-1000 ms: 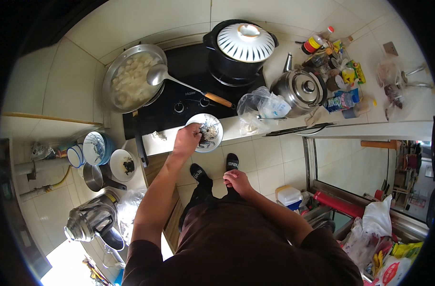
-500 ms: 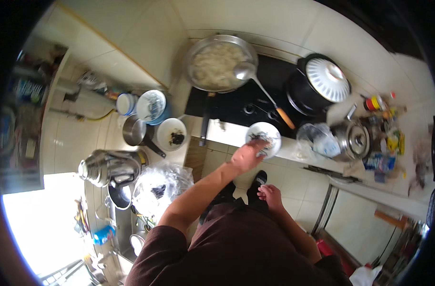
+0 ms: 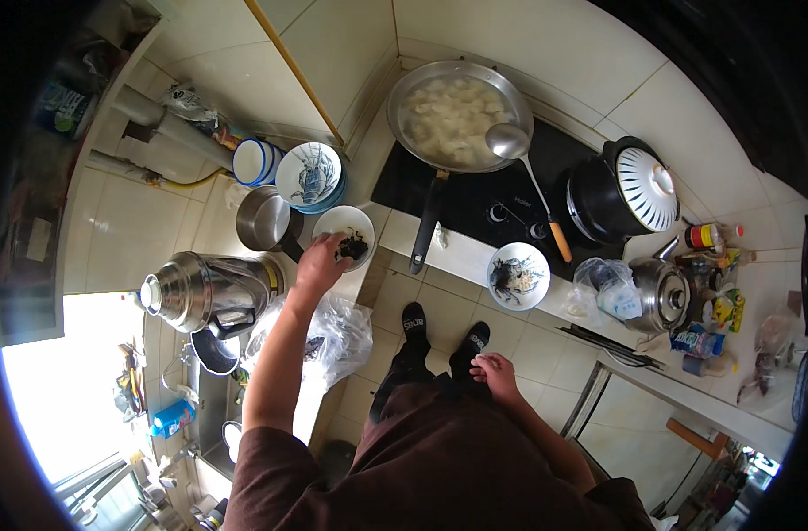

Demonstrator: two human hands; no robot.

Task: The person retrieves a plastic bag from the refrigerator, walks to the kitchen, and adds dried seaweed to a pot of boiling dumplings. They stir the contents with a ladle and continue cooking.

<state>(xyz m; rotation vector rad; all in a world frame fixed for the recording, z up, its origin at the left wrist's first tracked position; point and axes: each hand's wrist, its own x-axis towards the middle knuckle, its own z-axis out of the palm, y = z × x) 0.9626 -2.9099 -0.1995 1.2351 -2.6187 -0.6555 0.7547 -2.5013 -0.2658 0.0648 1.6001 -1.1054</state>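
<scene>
Left hand (image 3: 320, 265) has its fingers bent in at a loose black clump of food (image 3: 357, 244) inside a round white bowl (image 3: 335, 222) on the left counter; can't tell if it's actually pinching any. Right hand (image 3: 496, 375) is half curled over the floor, can't tell if anything's in it. Just left of that bowl there's a small steel saucepan (image 3: 260, 218). Off to the right, a white bowl with a dark blue pattern (image 3: 512, 251) sits on the near side of the black glass stove (image 3: 485, 193).
</scene>
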